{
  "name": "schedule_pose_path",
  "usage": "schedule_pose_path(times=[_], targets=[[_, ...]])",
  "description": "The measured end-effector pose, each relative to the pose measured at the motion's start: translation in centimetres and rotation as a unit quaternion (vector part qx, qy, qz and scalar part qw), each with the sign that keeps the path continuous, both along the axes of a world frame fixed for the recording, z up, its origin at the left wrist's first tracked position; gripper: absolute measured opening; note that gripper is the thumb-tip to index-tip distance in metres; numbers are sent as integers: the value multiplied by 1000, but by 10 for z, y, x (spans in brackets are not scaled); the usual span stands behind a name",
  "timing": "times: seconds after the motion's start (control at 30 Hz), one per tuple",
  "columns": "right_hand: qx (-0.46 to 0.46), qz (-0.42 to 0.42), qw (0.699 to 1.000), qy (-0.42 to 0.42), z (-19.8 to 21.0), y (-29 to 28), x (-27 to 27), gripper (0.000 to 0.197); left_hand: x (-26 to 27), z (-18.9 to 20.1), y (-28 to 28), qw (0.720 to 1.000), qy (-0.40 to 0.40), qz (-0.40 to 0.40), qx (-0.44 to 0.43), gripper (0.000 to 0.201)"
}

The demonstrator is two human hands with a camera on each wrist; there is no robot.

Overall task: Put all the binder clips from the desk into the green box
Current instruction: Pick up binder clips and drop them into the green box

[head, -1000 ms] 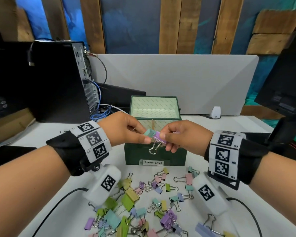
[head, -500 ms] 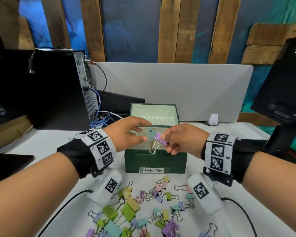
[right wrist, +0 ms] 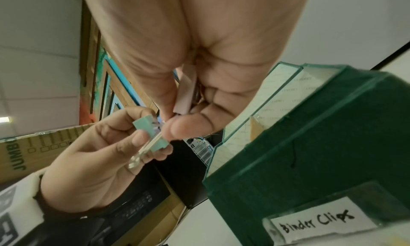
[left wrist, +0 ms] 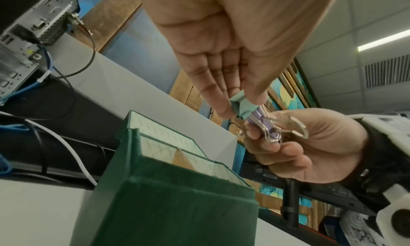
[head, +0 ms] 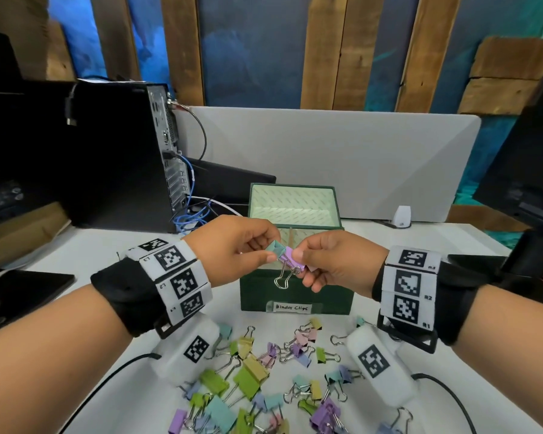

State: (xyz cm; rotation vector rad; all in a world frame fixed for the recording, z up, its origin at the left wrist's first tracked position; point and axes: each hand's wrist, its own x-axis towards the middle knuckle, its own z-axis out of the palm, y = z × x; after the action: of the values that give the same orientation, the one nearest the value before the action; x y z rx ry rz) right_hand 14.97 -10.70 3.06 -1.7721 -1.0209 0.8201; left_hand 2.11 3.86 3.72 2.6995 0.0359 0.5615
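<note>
Above the front edge of the open green box [head: 295,292], both hands hold two clips that are caught together. My left hand [head: 264,255] pinches a teal binder clip [head: 275,248] between thumb and fingers. My right hand [head: 301,261] pinches a purple binder clip [head: 292,257], whose wire handles hang down. The left wrist view shows the teal clip [left wrist: 241,107] joined to the purple clip [left wrist: 259,121]. A pinkish clip [right wrist: 186,92] is tucked in my right palm. Several coloured binder clips [head: 264,371] lie on the desk in front of the box.
The box lid [head: 292,202] stands open at the back, and a "Binder Clips" label [head: 292,307] is on the front wall. A black computer tower [head: 123,158] with cables stands at the left. A grey divider panel [head: 342,164] lies behind, a monitor [head: 527,158] at the right.
Both hands have kept their pinch on the joined clips and stayed over the box's front edge. The left fingers loosened briefly, then closed again. The head view has tilted up slightly.
</note>
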Motion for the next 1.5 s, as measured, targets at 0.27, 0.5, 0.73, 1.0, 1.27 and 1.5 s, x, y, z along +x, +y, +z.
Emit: schedule_pose_path(times=[0.27,0.5,0.73,1.0,1.27,1.5], targets=[[10,2,1000,29,0,6,-10,16,-2,-10,0,992,45,-3,-117,14],[-34,-6,989,-142,5,2,-13,25,-1,-9,6,945,16,20,-326,18],[-13,-33,954,-299,4,7,-24,33,4,-5,-3,919,38,38,-389,18],[4,5,871,-491,2,9,-28,21,1,-9,1,910,45,73,-405,18],[-7,26,844,-535,1,15,-29,24,0,-9,0,884,73,65,-456,20],[-24,-48,913,-405,5,21,-14,14,10,-5,9,895,34,114,-431,19]])
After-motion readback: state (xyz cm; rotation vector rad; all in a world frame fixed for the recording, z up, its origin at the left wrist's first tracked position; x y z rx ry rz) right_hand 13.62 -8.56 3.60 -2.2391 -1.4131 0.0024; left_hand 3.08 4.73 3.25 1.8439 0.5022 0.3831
